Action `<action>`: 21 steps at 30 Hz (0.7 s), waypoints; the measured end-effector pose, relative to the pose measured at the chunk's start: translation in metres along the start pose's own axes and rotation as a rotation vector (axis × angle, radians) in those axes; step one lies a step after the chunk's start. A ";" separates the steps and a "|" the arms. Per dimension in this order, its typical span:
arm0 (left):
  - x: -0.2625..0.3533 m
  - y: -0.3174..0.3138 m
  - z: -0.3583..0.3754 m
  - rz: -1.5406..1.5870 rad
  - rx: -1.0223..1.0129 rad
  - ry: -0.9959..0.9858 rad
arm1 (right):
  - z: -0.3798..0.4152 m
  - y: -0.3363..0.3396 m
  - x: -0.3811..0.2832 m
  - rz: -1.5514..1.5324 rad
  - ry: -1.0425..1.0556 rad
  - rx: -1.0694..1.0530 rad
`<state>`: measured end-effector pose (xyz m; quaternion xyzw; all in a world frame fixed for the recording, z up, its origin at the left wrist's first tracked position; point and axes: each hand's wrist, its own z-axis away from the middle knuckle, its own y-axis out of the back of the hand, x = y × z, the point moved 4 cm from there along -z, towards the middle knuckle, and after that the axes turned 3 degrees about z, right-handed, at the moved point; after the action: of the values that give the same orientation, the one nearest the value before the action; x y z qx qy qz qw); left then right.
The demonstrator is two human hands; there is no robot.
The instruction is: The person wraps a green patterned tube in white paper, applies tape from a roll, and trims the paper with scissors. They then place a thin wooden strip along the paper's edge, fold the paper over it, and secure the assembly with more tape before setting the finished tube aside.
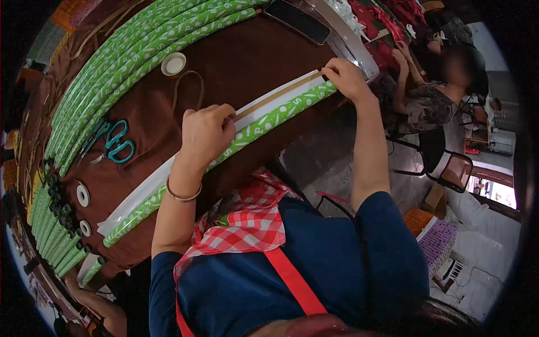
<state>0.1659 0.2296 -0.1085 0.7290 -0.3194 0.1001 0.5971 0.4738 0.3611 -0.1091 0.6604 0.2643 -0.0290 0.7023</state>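
Note:
A long green wrapping paper roll [281,114] with white print lies slantwise along the table's near edge, its white inner side [137,194] showing as a flap. Along that flap runs a narrow brown strip [275,101] between my two hands. My left hand [205,135], wearing a bracelet at the wrist, is closed at the strip's near end; its fingertips are partly hidden. At the far end my right hand [345,78] pinches the strip beside the roll's edge.
Long green rolls [146,56] lie stacked at the back. Teal scissors [119,143], a tape roll [83,195], a small white round dish-like item [173,64] and a phone [297,21] rest on the brown cloth [236,62]. Another person [429,104] sits at the right, near a chair [453,171].

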 end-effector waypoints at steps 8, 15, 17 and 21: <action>0.000 0.000 0.001 0.015 -0.015 0.013 | -0.001 0.000 0.003 0.022 0.008 -0.009; 0.003 0.002 0.000 -0.016 -0.004 0.023 | -0.001 0.002 0.014 0.015 -0.018 0.055; 0.004 0.002 0.000 -0.019 -0.007 0.027 | 0.006 0.009 0.011 -0.030 0.020 0.172; 0.004 0.002 0.000 -0.025 -0.024 0.033 | 0.024 0.021 -0.004 0.035 0.257 0.395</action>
<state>0.1677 0.2282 -0.1046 0.7240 -0.3015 0.1007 0.6122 0.4865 0.3400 -0.0889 0.7875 0.3296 0.0164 0.5205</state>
